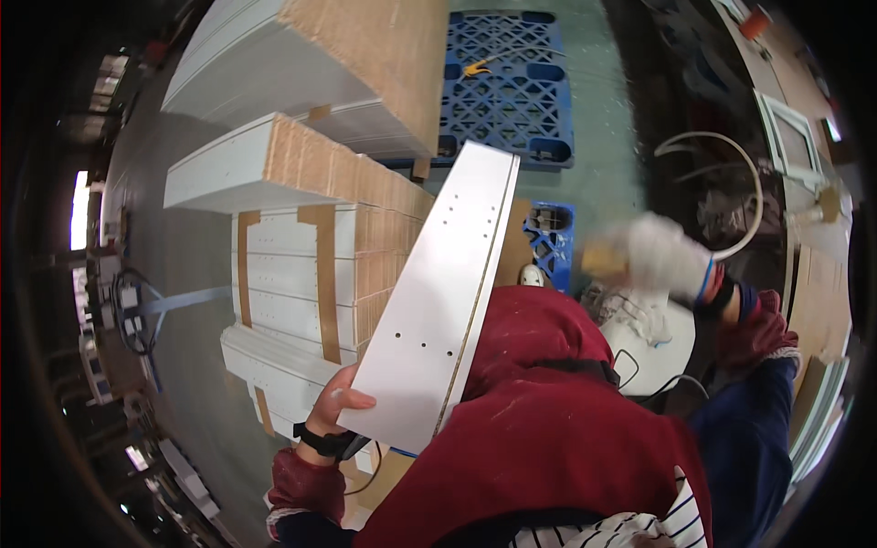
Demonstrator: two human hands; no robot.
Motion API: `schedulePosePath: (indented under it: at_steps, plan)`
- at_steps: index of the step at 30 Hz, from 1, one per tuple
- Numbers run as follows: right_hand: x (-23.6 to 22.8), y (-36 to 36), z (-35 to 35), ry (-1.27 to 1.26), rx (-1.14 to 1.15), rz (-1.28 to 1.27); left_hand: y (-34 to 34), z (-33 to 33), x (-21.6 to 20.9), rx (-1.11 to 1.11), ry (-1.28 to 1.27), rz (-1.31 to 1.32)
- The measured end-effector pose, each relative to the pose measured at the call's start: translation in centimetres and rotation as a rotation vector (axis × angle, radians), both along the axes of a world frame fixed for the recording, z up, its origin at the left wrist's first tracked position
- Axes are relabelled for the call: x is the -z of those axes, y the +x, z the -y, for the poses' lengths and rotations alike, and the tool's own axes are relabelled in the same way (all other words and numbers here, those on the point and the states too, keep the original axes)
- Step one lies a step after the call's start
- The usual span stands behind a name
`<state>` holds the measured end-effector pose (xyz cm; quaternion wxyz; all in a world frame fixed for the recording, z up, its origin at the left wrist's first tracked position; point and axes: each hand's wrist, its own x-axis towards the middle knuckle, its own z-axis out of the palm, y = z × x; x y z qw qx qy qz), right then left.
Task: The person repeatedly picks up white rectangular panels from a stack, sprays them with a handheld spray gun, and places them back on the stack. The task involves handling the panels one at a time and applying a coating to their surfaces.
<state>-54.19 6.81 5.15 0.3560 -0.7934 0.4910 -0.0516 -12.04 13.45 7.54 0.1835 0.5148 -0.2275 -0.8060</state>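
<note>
A yellow-orange tool (pixel 476 68) lies on a blue pallet (pixel 512 89).

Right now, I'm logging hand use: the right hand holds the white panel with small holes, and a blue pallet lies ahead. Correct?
Not quite: the left hand, not the right hand, holds the white panel with small holes, as the head view shows. A blue pallet does lie ahead.

Blue plastic pallet (pixel 507 111) on greenish floor (pixel 598 119)

From my remote seat, I see a smooth, faintly glossy white panel (pixel 425 297), stacked boards (pixel 315 164) with rough-looking brown sides, a plastic blue pallet (pixel 559 114), and matt red cloth clothing (pixel 566 438).
</note>
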Motion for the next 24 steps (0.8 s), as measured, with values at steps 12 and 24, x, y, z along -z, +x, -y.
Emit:
schedulePosePath:
  at_steps: [12, 24]
  plan:
    - [3.6, -1.1, -5.5, 0.418, 0.346, 0.254, -1.9, 3.5, 8.1, -0.243, 0.432, -0.423]
    - [8.8, -0.9, -9.7, 0.331, 0.480, 0.471, -5.8, 3.1, 10.6, -0.634, 0.428, -0.891]
